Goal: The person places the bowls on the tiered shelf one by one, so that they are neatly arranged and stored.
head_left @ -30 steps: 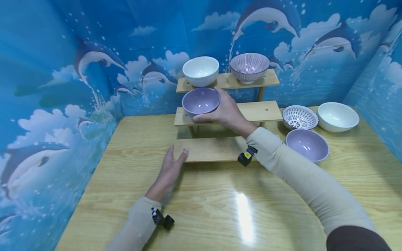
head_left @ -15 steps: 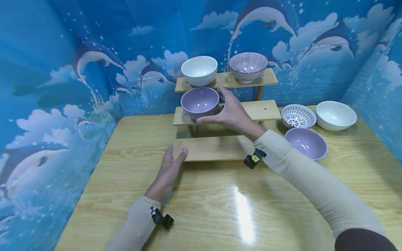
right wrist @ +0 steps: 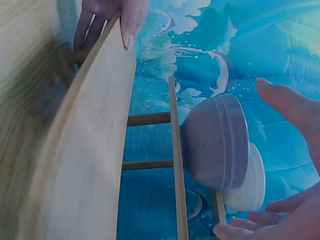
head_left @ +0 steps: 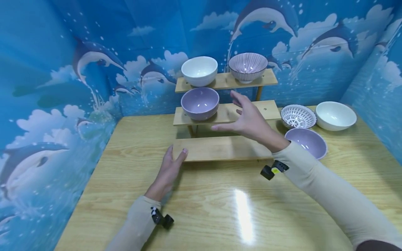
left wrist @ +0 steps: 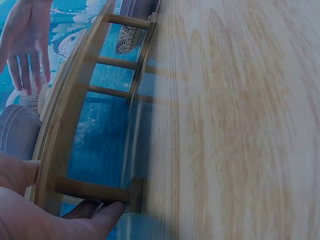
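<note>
A three-tier wooden display stand stands on the table. At its lower left end my left hand grips the bottom board, thumb on top and fingers beneath beside a leg, as the left wrist view shows. On the left of the middle tier sits a purple bowl, upright. To the right of that bowl, apart from it, my right hand holds nothing, its thumb and fingers spread. The right wrist view shows a gap between the hand and the purple bowl.
The top tier bears a white bowl and a striped bowl. Right of the stand, on the table, are a patterned bowl, a wide white bowl and another purple bowl. A dolphin-print backdrop surrounds the table.
My right hand has let go of the purple bowl on the middle tier and drawn back to the right. The bowl stays there. My left hand has kept its place.
</note>
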A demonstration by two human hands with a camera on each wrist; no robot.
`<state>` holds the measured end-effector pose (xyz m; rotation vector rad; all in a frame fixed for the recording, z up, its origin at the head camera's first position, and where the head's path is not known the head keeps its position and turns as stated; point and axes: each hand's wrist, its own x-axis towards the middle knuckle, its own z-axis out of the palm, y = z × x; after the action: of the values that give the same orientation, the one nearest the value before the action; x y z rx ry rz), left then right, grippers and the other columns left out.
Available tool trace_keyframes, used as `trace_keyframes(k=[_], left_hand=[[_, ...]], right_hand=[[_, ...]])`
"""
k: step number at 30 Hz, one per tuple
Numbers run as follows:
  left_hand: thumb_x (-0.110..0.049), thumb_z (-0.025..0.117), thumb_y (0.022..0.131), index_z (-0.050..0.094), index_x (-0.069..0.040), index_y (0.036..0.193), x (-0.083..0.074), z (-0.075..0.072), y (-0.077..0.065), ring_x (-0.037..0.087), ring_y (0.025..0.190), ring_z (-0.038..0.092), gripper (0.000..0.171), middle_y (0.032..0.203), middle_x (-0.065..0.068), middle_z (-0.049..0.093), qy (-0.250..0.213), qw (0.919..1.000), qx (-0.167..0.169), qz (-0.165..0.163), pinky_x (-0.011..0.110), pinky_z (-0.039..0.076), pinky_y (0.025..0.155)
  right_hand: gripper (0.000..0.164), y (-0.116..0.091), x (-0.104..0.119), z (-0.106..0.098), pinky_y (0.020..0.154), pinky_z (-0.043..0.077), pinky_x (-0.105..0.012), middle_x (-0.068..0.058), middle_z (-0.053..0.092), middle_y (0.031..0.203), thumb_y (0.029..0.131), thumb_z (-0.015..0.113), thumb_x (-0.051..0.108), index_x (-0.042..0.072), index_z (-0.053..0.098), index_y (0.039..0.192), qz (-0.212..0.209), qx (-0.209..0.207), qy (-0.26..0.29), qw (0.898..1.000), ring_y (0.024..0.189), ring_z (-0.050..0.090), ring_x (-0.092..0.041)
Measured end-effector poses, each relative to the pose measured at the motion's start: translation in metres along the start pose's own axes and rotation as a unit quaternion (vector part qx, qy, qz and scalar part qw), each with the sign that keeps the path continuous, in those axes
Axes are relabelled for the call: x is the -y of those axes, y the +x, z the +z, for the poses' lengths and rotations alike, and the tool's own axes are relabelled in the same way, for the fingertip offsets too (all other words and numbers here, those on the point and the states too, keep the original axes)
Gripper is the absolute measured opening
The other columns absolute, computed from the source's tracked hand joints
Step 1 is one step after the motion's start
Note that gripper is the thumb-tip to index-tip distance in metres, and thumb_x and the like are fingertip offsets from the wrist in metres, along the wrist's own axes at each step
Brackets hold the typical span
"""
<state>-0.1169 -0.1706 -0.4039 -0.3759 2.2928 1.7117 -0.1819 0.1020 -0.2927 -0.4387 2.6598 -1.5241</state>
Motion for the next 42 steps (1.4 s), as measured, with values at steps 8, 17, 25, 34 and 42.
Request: trace_keyframes(k=[8,17,25,34,42], left_hand=[[-0.064,0.056,0.095,0.001,-0.014,0.164,0.001,0.0,0.001,0.034,0.154,-0.002,0.101,0.169,0.012,-0.003,0.001,1.0,-0.003,-0.004,0.057,0.005,0.123],[-0.066,0.055,0.095,0.001,-0.015,0.164,0.0,0.0,0.001,0.033,0.155,-0.002,0.101,0.17,0.011,-0.003,0.001,0.9999,-0.007,-0.009,0.056,0.005,0.124],[-0.066,0.054,0.095,0.0,-0.015,0.164,0.001,0.0,0.002,0.033,0.155,-0.003,0.101,0.169,0.011,-0.004,0.003,1.0,-0.004,-0.005,0.056,0.005,0.123],[-0.068,0.053,0.095,-0.001,-0.016,0.164,0.0,-0.001,0.001,0.034,0.154,-0.003,0.102,0.17,0.011,-0.005,0.008,0.9999,0.001,-0.008,0.058,0.005,0.123],[-0.067,0.054,0.095,0.0,-0.015,0.164,0.001,0.0,0.002,0.035,0.154,-0.003,0.102,0.169,0.012,-0.005,0.006,1.0,0.003,-0.002,0.058,0.005,0.123]], right_hand=[[0.118,-0.025,-0.009,-0.017,0.118,0.035,-0.049,-0.008,0.025,0.165,0.072,0.093,0.04,0.014,0.021,0.162,-0.009,-0.021,0.002,1.0,0.149,0.029,-0.028],[0.112,-0.05,-0.015,-0.035,0.119,0.032,-0.051,-0.005,0.023,0.166,0.075,0.092,0.029,0.015,0.023,0.162,-0.001,-0.05,0.007,0.999,0.149,0.028,-0.029],[0.114,-0.068,-0.025,-0.051,0.121,0.027,-0.051,-0.003,0.017,0.167,0.076,0.092,0.021,0.018,0.019,0.163,0.009,-0.062,0.014,0.998,0.152,0.021,-0.027],[0.113,-0.089,-0.04,-0.072,0.116,0.028,-0.064,-0.006,0.014,0.168,0.079,0.09,0.028,0.017,0.016,0.163,0.045,-0.083,-0.021,0.995,0.151,0.023,-0.036],[0.114,-0.105,-0.062,-0.085,0.114,0.031,-0.061,-0.002,0.009,0.169,0.08,0.089,0.026,0.022,0.012,0.164,0.084,-0.097,-0.022,0.991,0.152,0.02,-0.037]])
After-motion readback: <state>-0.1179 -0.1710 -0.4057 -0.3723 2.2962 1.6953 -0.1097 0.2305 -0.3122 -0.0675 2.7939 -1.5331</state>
